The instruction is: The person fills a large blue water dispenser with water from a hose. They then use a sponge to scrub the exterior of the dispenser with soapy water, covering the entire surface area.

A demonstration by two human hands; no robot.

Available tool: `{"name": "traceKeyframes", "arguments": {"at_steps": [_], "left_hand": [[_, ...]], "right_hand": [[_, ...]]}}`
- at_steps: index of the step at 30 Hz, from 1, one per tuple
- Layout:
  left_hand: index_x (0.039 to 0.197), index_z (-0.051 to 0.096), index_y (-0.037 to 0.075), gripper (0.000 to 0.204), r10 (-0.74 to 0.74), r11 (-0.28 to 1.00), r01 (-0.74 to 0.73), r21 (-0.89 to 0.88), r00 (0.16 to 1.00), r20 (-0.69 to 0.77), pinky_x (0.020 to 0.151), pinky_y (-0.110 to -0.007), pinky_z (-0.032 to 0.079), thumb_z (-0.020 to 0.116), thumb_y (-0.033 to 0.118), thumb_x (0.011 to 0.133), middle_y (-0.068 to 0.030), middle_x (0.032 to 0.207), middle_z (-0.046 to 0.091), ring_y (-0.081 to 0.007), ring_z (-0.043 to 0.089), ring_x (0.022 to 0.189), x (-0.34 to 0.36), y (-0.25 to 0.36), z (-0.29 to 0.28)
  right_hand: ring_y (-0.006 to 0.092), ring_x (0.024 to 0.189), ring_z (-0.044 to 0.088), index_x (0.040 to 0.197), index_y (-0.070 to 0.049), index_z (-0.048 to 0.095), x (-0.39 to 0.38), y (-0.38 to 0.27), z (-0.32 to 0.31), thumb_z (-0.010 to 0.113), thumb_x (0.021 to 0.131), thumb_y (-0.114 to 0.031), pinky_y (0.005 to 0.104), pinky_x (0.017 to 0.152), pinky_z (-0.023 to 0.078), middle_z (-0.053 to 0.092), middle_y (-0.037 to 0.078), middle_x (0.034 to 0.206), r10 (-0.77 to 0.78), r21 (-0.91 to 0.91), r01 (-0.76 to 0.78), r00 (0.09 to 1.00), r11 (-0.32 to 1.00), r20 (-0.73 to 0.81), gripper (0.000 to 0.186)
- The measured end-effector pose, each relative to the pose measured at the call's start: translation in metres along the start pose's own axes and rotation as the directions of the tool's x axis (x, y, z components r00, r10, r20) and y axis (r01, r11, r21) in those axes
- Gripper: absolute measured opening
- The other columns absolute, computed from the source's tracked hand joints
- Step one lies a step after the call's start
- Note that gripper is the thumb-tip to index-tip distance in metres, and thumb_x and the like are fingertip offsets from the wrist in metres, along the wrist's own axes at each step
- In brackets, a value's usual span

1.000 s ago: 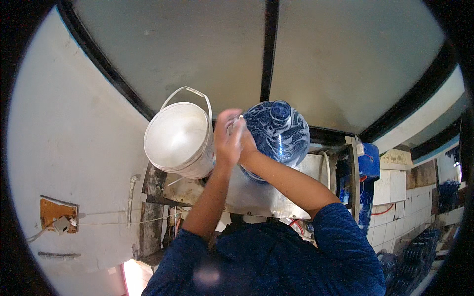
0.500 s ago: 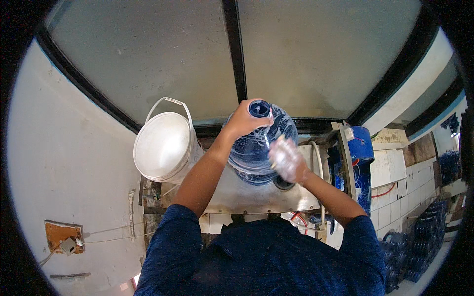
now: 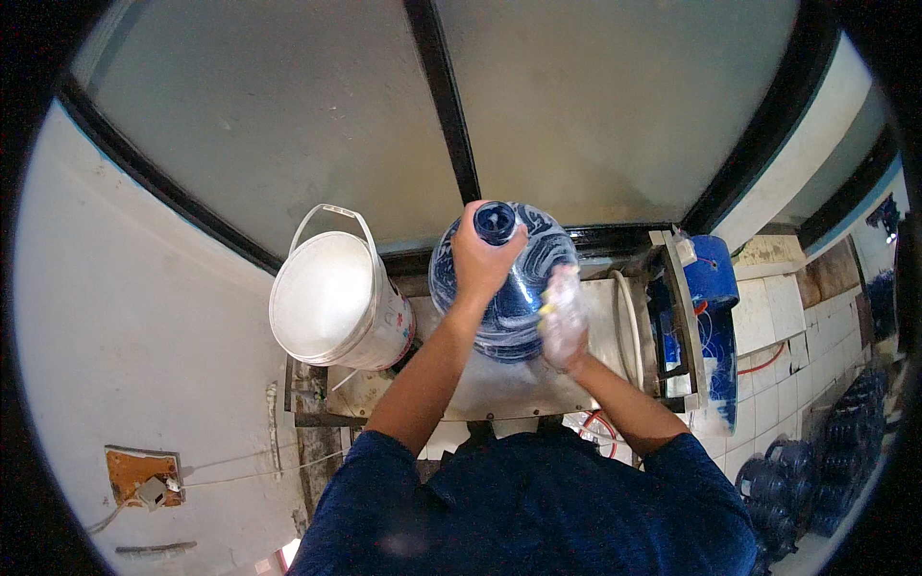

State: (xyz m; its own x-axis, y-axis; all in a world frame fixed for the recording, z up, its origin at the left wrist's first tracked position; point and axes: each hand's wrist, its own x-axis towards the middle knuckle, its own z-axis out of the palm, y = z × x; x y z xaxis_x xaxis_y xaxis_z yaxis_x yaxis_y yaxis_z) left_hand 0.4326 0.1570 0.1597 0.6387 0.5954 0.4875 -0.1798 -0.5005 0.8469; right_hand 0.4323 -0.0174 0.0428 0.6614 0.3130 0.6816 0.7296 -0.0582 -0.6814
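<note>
A large translucent blue water jug (image 3: pixel 523 298), streaked with white suds, stands upright on a metal-topped bench (image 3: pixel 509 389). My left hand (image 3: pixel 480 261) is closed around the jug's neck, just below its open mouth. Against the jug's right side lies my right hand (image 3: pixel 567 326), coated in thick foam. A yellowish sponge (image 3: pixel 547 310) shows at its edge, mostly hidden by fingers and lather.
A white bucket (image 3: pixel 322 298) with a raised handle stands left of the jug. To the right are a pale hose (image 3: pixel 631 331) and a blue drum (image 3: pixel 709 272). Several blue jugs (image 3: pixel 836 461) are stacked at the lower right. Behind the bench rises a dark-framed glass panel (image 3: pixel 615 115).
My right hand has shifted from the jug's front toward its right side. My left hand keeps hold of the neck, its forearm now more upright. The whole view has tilted slightly.
</note>
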Motion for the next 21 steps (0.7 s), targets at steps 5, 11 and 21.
{"name": "traceKeyframes", "arguments": {"at_steps": [5,11,21], "left_hand": [[0.094,0.066,0.003,0.031,-0.140,0.989,0.139,-0.057,0.990,-0.013,0.082,-0.030,0.052,0.087,0.010,0.072,-0.0039,0.087,0.070,-0.0135,0.065,0.083,0.001,0.001,0.013],[0.090,0.067,0.004,0.027,0.102,0.909,0.126,-0.398,0.858,0.503,0.078,-0.028,0.052,0.085,0.005,0.070,-0.0022,0.086,0.071,-0.0098,0.065,0.082,0.030,-0.023,-0.019],[0.090,0.066,0.004,0.026,0.077,0.941,0.052,-0.335,0.929,0.361,0.079,-0.028,0.052,0.079,0.001,0.067,-0.0037,0.085,0.069,-0.0130,0.066,0.082,0.002,0.005,-0.014]], "right_hand": [[0.0251,0.136,0.054,0.138,0.006,0.058,0.078,0.079,-0.022,0.045,0.105,-0.024,0.0347,0.117,0.036,0.060,0.019,0.143,0.294,0.218,-0.336,0.934,0.916,0.202,0.047],[0.0294,0.137,0.053,0.138,0.002,0.060,0.138,0.090,-0.010,0.048,0.103,-0.019,0.0388,0.119,0.032,0.059,0.019,0.145,0.480,0.180,-0.637,0.710,0.750,0.515,0.043],[0.0253,0.133,0.055,0.146,0.000,0.052,0.078,0.061,-0.024,0.048,0.105,-0.025,0.0354,0.116,0.034,0.061,0.018,0.143,0.518,0.319,-0.627,0.773,0.711,0.365,0.048]]}}
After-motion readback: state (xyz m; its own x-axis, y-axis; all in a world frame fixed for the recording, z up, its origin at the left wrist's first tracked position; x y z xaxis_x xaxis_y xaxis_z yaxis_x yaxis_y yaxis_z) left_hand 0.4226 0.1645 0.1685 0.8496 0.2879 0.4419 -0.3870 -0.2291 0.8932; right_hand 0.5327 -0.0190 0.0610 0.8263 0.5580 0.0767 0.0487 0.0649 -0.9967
